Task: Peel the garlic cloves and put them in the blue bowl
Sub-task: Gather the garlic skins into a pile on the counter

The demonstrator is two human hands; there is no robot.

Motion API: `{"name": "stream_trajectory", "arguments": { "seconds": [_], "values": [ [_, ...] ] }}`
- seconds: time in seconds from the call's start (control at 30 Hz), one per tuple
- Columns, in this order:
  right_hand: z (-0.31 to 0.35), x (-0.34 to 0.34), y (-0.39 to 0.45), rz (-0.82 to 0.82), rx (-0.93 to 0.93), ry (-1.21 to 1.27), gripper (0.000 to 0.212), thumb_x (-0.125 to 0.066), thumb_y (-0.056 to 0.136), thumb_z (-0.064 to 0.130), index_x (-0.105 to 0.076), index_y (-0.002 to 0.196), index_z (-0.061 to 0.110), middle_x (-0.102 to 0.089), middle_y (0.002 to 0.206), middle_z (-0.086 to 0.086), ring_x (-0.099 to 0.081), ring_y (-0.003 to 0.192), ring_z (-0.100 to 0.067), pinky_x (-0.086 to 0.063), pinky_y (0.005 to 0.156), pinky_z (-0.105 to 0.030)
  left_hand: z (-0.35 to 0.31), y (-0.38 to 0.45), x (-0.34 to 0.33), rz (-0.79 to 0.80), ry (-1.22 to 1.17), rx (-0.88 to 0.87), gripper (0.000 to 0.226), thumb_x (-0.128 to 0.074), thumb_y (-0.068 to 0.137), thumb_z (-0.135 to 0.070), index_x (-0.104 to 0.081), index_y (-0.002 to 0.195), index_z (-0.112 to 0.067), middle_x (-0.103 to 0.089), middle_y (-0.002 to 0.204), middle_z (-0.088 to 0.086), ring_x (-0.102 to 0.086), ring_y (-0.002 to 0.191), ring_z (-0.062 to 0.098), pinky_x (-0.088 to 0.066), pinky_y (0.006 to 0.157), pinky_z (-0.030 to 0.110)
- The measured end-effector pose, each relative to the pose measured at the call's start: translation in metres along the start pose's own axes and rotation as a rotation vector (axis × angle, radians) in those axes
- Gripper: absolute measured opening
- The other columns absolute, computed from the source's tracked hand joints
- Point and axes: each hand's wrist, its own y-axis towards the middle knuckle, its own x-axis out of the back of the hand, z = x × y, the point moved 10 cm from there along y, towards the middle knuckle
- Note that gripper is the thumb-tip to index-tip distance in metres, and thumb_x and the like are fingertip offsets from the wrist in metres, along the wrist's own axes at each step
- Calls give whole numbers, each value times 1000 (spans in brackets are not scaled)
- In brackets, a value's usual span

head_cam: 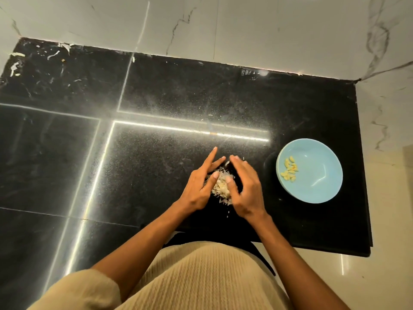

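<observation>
Nearest the camera, a ribbed beige garment (201, 276) fills the lower frame, and both forearms reach forward over the black counter (156, 175). The left hand (201, 186) rests its fingers, nearly straight, against the left side of a pile of garlic skins (221, 186); the right hand (243, 186) cups the pile from the right with loosely bent fingers. Whether either hand holds a clove cannot be told, since the pile is partly covered. Probable step: gathering the loose skins, or searching them for unpeeled cloves. To do this well, draw both hands together evenly, keep the fingertips on the counter so thin skins do not slip beneath, and check the heap before discarding it. Further right, well apart from the pile, the blue bowl (317, 175) holds several peeled cloves (289, 170). At the far left, stray skin scraps (17, 63) lie near the marble wall (245, 30).
</observation>
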Motion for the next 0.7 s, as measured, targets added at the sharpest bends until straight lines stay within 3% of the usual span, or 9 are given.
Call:
{"name": "stream_trajectory", "arguments": {
  "seconds": [0.03, 0.1, 0.17, 0.2, 0.27, 0.37, 0.53, 0.63, 0.7],
  "values": [
    [-10, 8, 7, -35, -51, -31, 58, -50, 100, 34, -45, 152, 7, -47, 156, -9, -38, 148, -19, -27, 124, -42, -2, 0, 1, 4, 8, -7, 61, -43, 105, -29, -17, 161, -25, -51, 150, -10, -67, 107, 31, -38, 108, 17],
    [-30, 13, 17, -38, -168, -92, 65, -47, 101, 41, -37, 157, 10, -36, 163, -8, -26, 153, -18, -22, 126, -42, -5, 4, 7, -13, 10, -2, 62, -42, 104, -32, -17, 161, -25, -50, 151, -11, -67, 90, 21, -39, 99, 14],
    [-38, 6, 17, 4, -177, -156, 69, -45, 101, 44, -30, 159, 10, -26, 167, -8, -15, 157, -17, -15, 128, -42, -7, 11, 10, -30, 24, 13, 65, -41, 103, -37, -15, 161, -22, -47, 153, -8, -62, 117, 8, -39, 107, 25],
    [-36, 0, 14, 29, -143, -180, 70, -44, 101, 45, -29, 160, 9, -23, 168, -8, -12, 158, -16, -13, 129, -41, -7, 14, 10, -33, 40, 18, 66, -40, 103, -39, -14, 161, -21, -46, 154, -8, -55, 130, 10, -38, 112, 32],
    [-25, -12, 3, 81, -75, -184, 69, -41, 101, 44, -29, 160, 9, -22, 169, -7, -11, 158, -13, -11, 129, -40, -6, 15, 9, -37, 74, 22, 67, -39, 103, -40, -13, 161, -20, -43, 156, -8, -51, 135, 19, -38, 114, 44],
    [-6, -27, -16, 135, -19, -104, 64, -41, 102, 39, -34, 157, 8, -29, 166, -7, -18, 156, -13, -17, 128, -42, -2, 5, 3, -39, 64, 30, 64, -41, 104, -33, -15, 161, -17, -39, 159, -6, -38, 145, 14, -37, 114, 53],
    [-3, -2, -17, 31, -28, -24, 59, -45, 101, 40, -46, 152, 8, -47, 156, -7, -37, 147, -13, -32, 122, -38, -4, -15, -5, -22, -33, 64, 62, -43, 104, -24, -17, 160, -16, -43, 156, -1, -44, 142, 13, -38, 116, 45],
    [-30, 17, 1, -29, -154, -55, 65, -42, 100, 46, -39, 156, 12, -41, 161, -5, -31, 151, -15, -25, 124, -38, -8, -12, 6, -78, -39, 55, 61, -42, 103, -17, -21, 159, -12, -48, 153, 0, -51, 135, 9, -38, 113, 29],
    [-40, 15, 6, 0, -182, -75, 66, -40, 101, 46, -35, 158, 13, -36, 163, -4, -25, 154, -15, -22, 126, -42, -6, -8, 14, -123, -42, 60, 60, -42, 102, -18, -23, 158, -10, -50, 151, 0, -49, 138, 11, -34, 116, 29]
  ]
}}
